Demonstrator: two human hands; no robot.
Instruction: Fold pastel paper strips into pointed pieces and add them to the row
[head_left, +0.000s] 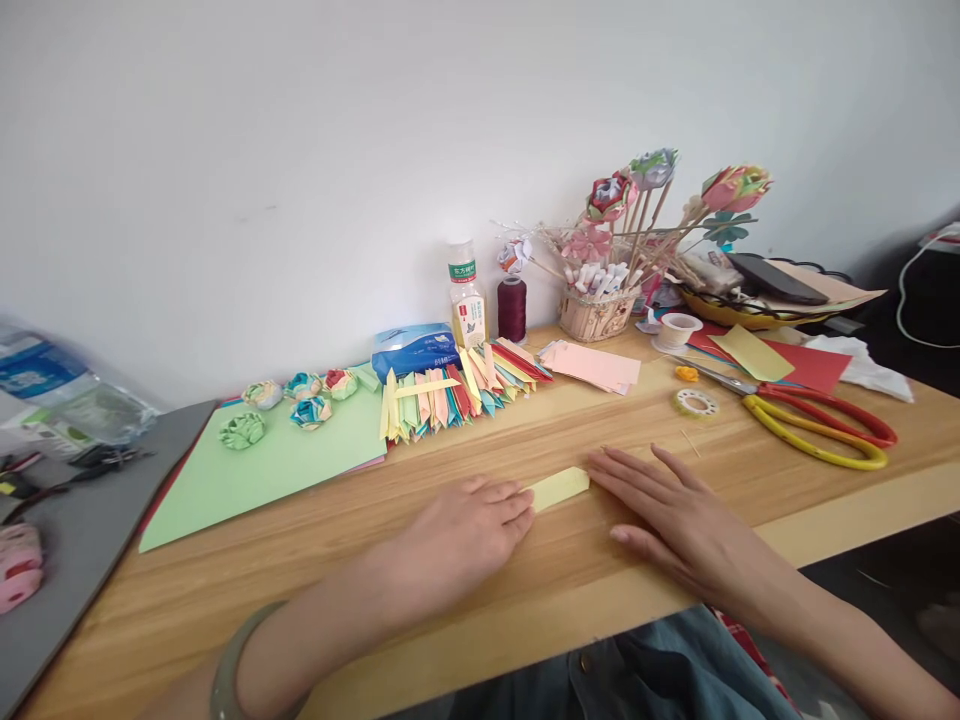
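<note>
A folded strip of pale yellow paper (561, 488) lies on the wooden table between my hands. My left hand (480, 520) has its fingers together over the strip's left end, pressing it to the tabletop and hiding that end. At the other end, the fingertips of my right hand (675, 510) touch or nearly touch the paper. This hand rests palm down with fingers stretched out and the thumb apart. Behind the strip sits a row of folded colored paper strips (427, 400).
Several paper flowers (307, 411) rest on a green paper sheet (217, 480). Large scissors (810, 415) lie right, near a tape roll (696, 402) and pink paper pieces (592, 364). Along the wall stand a bottle (469, 300), a thread spool (511, 308) and a flower basket (596, 315).
</note>
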